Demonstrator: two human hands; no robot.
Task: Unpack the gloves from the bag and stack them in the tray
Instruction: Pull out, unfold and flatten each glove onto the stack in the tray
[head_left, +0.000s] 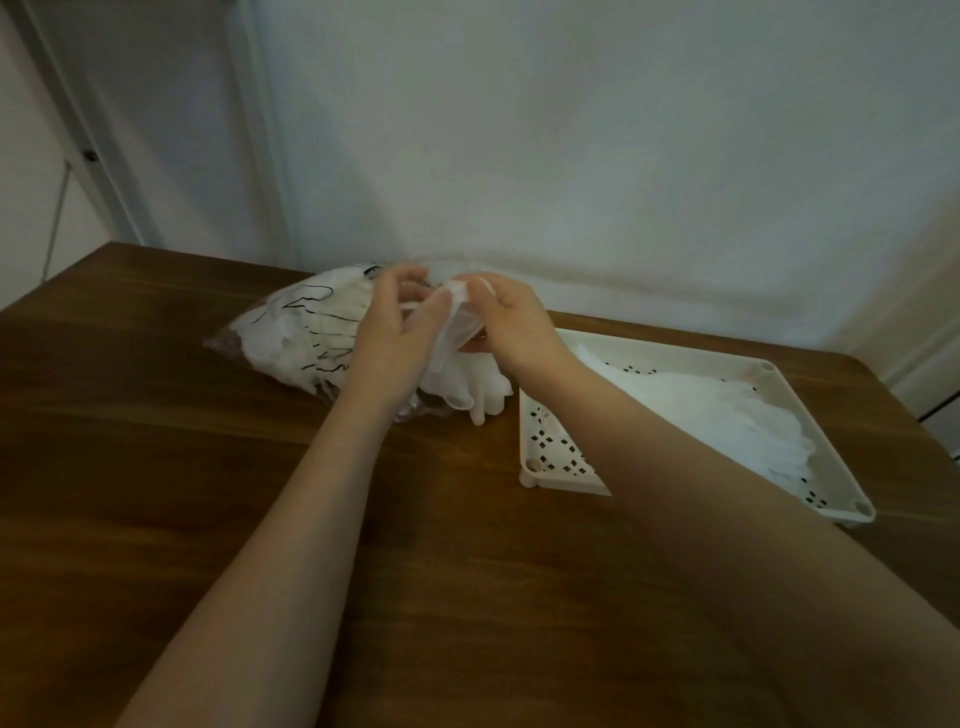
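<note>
At frame centre, the left hand (397, 317) and right hand (511, 325) pinch one glove (457, 325) above the bag (301, 332) — best drawn out singly, flattened onto the tray (810, 415) at right.

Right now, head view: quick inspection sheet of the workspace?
Surface: dark wooden table, set against the wall.
Job's things: clear plastic bag of white gloves lies on its side at the back; a loose glove is held above its mouth; more gloves spill out beside it. White perforated tray to the right holds a glove stack.
Clutter: nothing seen.
Grippers: left hand and right hand both pinch the loose glove.
Cables: nothing seen for certain; a thin line runs down by the door frame at left, too dim to identify.
Surroundings: plain white wall, door frame at left.
</note>
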